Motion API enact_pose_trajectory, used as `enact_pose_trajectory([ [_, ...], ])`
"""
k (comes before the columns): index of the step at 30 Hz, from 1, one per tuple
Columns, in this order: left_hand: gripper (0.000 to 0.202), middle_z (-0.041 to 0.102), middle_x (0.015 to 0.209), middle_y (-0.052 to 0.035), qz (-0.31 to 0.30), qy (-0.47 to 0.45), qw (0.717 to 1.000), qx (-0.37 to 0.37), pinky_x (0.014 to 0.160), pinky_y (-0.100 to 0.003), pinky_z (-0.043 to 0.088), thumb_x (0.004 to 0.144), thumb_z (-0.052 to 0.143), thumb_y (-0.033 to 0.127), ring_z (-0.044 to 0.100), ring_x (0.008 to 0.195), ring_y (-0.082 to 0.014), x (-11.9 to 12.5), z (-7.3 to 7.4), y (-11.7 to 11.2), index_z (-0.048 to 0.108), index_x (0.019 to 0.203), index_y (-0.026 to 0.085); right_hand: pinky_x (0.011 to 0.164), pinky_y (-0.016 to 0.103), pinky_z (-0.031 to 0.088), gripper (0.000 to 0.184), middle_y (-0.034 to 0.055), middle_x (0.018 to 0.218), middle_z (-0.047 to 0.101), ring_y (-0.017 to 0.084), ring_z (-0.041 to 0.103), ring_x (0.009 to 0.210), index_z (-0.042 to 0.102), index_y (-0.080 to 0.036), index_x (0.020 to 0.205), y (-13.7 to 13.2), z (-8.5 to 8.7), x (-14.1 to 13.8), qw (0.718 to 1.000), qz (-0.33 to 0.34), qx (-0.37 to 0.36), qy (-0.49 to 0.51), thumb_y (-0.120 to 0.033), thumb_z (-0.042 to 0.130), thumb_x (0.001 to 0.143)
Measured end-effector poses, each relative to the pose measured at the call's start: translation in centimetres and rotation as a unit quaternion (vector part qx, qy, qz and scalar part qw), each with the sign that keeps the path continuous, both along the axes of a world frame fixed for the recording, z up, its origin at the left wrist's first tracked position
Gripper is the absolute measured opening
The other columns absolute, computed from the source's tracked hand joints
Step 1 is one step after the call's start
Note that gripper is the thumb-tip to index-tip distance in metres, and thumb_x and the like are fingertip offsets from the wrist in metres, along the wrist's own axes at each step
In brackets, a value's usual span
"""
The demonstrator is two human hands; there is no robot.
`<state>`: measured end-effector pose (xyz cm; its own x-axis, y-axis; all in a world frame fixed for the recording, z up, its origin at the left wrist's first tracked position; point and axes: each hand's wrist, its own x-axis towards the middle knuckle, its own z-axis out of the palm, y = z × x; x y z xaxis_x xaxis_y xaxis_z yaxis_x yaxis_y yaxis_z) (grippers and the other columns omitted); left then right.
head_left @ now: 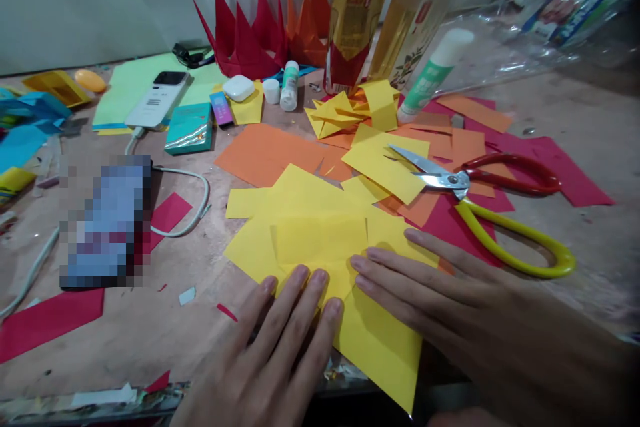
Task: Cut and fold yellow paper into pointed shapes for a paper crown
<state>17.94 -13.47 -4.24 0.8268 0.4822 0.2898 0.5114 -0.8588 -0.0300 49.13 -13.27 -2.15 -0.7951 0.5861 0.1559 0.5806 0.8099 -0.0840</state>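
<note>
A folded yellow paper (pixel 320 237) lies on larger yellow sheets at the table's front edge, a fold running across it. My left hand (pixel 280 347) rests on its lower edge with the fingers stretched out. From the right, my right hand (pixel 450 300) lies flat, its fingertips on the same yellow paper. A yellow sheet corner (pixel 385 353) hangs over the table edge between the hands. Scissors (pixel 455 180) with one red and one yellow handle lie open on paper scraps, beyond my right hand.
A glue stick (pixel 435 73) stands tilted beside two bottles (pixel 357 20). Behind are red (pixel 250 47) and orange pointed paper crowns. Orange sheets (pixel 270 153) spread mid-table. A blurred-out phone (pixel 107 223) with a white cable is at left. A power bank (pixel 159 100) lies behind it.
</note>
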Motion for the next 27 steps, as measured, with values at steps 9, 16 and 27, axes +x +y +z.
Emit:
enact_pose_trajectory([
  [9,0.053,0.063,0.159,-0.0158,0.006,0.007,1.000,0.009,0.135,-0.050,0.022,0.113,0.029,0.024,0.055,0.152,-0.0348,0.2,0.1,0.1,0.065,0.150,0.011,0.116,0.047,0.042,0.077,0.0093,0.139,0.077,0.032,0.066,0.134,0.067,-0.010,0.141,2.6,0.4,0.5,0.999,-0.009,0.019,0.026,-0.075,0.045,0.106],
  [16,0.057,0.061,0.160,-0.0202,0.025,0.023,0.999,-0.008,0.136,-0.051,0.019,0.107,0.054,0.043,0.051,0.152,-0.0395,-0.5,0.2,-0.2,0.061,0.154,0.010,0.106,0.040,0.054,0.035,0.0060,0.123,0.081,0.024,0.070,0.122,0.075,-0.019,0.118,4.9,2.4,-0.4,0.994,0.085,-0.066,0.018,-0.017,0.041,0.113],
  [27,0.078,0.056,0.165,-0.0222,0.088,-0.001,0.996,0.006,0.137,-0.053,0.019,0.106,0.048,0.066,0.044,0.159,-0.0411,0.3,-0.1,-0.6,0.058,0.157,0.008,0.093,0.042,0.055,0.040,0.0073,0.132,0.077,0.024,0.069,0.117,0.073,-0.021,0.126,8.5,2.6,-0.8,0.985,0.167,-0.033,0.030,-0.021,0.034,0.116],
])
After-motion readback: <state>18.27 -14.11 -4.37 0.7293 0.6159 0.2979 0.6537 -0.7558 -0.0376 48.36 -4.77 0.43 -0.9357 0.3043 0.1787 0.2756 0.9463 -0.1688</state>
